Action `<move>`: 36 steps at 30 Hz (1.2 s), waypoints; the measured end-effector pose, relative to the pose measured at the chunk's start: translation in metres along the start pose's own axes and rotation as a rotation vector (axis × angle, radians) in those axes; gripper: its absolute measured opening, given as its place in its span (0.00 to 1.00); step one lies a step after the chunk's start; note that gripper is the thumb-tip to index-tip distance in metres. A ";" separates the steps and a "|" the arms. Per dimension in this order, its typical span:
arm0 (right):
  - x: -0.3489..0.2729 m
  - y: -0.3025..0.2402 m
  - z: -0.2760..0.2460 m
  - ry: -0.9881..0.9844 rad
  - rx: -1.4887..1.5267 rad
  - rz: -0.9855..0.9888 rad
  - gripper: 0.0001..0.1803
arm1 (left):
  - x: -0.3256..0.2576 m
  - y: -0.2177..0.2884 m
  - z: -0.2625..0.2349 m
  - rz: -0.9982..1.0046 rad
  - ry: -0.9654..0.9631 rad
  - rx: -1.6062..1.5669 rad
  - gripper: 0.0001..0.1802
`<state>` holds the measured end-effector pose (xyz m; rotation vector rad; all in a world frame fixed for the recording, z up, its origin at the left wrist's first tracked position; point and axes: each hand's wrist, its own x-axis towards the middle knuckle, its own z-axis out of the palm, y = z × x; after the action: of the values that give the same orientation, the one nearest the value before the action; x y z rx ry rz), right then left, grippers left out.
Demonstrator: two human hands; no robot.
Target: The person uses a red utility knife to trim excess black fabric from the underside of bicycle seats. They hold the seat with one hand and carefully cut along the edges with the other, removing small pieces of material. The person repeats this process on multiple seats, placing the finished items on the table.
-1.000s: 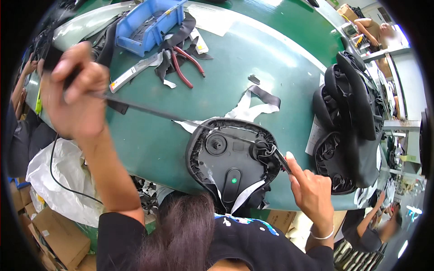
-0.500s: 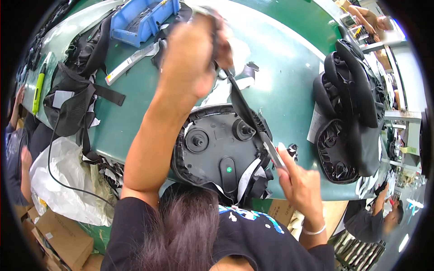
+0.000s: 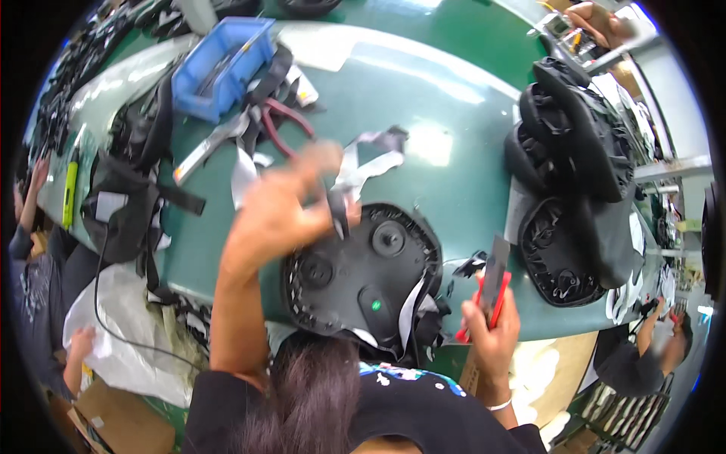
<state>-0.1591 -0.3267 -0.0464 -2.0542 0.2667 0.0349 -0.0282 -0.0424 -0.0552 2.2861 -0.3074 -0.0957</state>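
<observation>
A padded black cover with a moulded plastic shell [image 3: 344, 291] lies at the bench's near edge, two round bosses and a green dot on it. Over its far left part is my left hand [image 3: 280, 208], blurred by motion. A short black strip [image 3: 338, 212] shows between its thumb and a fingertip. My right hand [image 3: 495, 333] is closed round a red-handled knife [image 3: 496, 276], its broad grey blade pointing away from me, to the right of the shell. White and black fabric offcuts [image 3: 370, 163] lie beyond the shell.
A blue bin [image 3: 223, 68] stands at the far left, near a red-handled tool [image 3: 286, 125] and a box cutter [image 3: 204, 155]. Black padded covers [image 3: 578, 144] are stacked at right. A yellow-green tool [image 3: 70, 193] lies far left. Other people sit at both sides.
My left hand has come down and nearer from the far side. The black strip no longer stretches to the knife. My right hand has turned the knife upright, apart from the shell.
</observation>
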 end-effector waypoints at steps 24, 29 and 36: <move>0.050 -0.042 0.031 -0.101 -0.335 -0.970 0.18 | 0.066 -0.006 0.074 -0.385 -0.199 -1.554 0.30; 0.040 -0.021 0.036 -0.376 -0.045 -0.435 0.25 | 0.038 -0.020 0.024 -0.422 -0.092 -1.318 0.21; 0.092 -0.010 -0.002 -0.267 -0.507 -0.912 0.31 | 0.046 0.000 -0.016 -0.353 -0.271 -0.912 0.22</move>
<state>-0.0673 -0.3400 -0.0500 -2.4518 -0.9353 -0.2006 0.0193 -0.0420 -0.0429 1.3898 0.0235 -0.6001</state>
